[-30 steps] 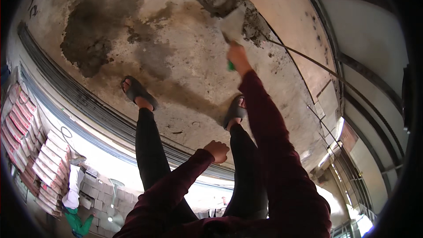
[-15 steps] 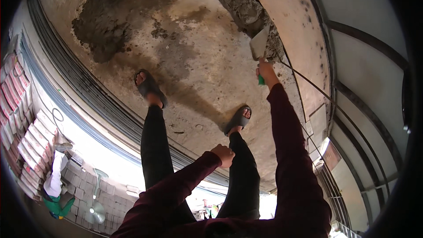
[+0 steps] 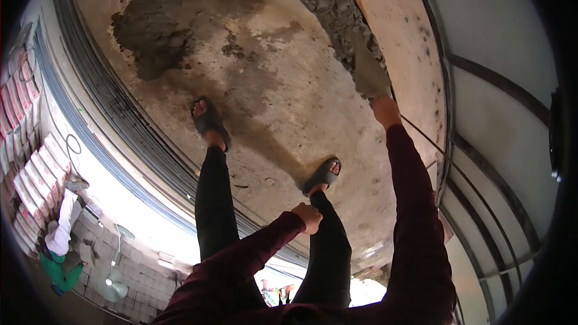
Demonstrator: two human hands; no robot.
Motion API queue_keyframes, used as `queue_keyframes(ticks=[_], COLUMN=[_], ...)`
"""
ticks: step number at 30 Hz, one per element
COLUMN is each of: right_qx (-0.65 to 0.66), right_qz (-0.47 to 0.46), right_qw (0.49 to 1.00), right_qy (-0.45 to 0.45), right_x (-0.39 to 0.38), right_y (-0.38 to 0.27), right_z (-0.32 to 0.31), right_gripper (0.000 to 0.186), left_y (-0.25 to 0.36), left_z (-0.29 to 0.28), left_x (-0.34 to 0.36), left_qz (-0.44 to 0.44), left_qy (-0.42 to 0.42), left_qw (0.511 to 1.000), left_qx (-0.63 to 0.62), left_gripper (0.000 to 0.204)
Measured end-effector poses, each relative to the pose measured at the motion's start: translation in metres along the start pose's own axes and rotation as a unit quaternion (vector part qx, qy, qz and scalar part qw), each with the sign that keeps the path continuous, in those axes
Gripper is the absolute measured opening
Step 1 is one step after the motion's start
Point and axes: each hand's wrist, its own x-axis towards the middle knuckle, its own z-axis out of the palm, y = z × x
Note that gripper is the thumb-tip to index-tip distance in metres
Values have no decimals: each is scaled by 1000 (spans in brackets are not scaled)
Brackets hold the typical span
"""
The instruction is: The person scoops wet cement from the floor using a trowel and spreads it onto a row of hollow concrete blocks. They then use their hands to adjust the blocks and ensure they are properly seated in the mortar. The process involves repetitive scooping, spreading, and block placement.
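My right hand (image 3: 385,111) is closed around the handle of a trowel (image 3: 369,72), my arm reaching forward to the right. The trowel's flat grey blade lies over the near end of a strip of wet mortar (image 3: 322,3) that runs along the base of the wall. The grip hides the handle. My left hand (image 3: 309,217) is curled into a fist by my right knee, and I see nothing in it.
Dark wet patches (image 3: 159,24) mark the concrete floor (image 3: 283,102) around my sandalled feet. A thin dark cable or rod (image 3: 430,143) crosses on the right beside the wall (image 3: 400,30). Stacked bags (image 3: 39,183) and another person (image 3: 60,238) are at lower left.
My right hand and the trowel have shifted right and slightly nearer, the blade now closer to the wall. My left fist stays by the knee. The person at lower left has changed posture.
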Motion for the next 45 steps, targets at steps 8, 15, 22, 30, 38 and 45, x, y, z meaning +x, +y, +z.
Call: queue_keyframes(ticks=[8, 15, 22, 30, 38, 45], right_qx=[29, 59, 238, 9, 84, -11], right_qz=[152, 181, 40, -175, -205, -171], right_qw=[986, 980, 959, 970, 975, 963], right_qy=[-69, -50, -149, 170, 1, -207], right_x=[-74, -61, 100, 379, 440, 326], right_y=[52, -78, -266, -446, -633, -558], right_z=[45, -20, -68, -124, -151, -157], right_gripper=[51, 43, 42, 41, 35, 28], left_y=[3, 1, -21, -50, -98, -81], left_z=[-23, -53, -93, -157, -190, -230], left_x=[-13, -36, -88, -179, -268, -265], left_qz=[12, 76, 64, 89, 74, 112], left_qy=[17, -4, 63, 173, 295, 281], left_qw=[999, 995, 993, 971, 934, 936], left_qx=[-28, -69, -82, -139, -186, -177], left_gripper=[29, 34, 29, 23, 19, 20])
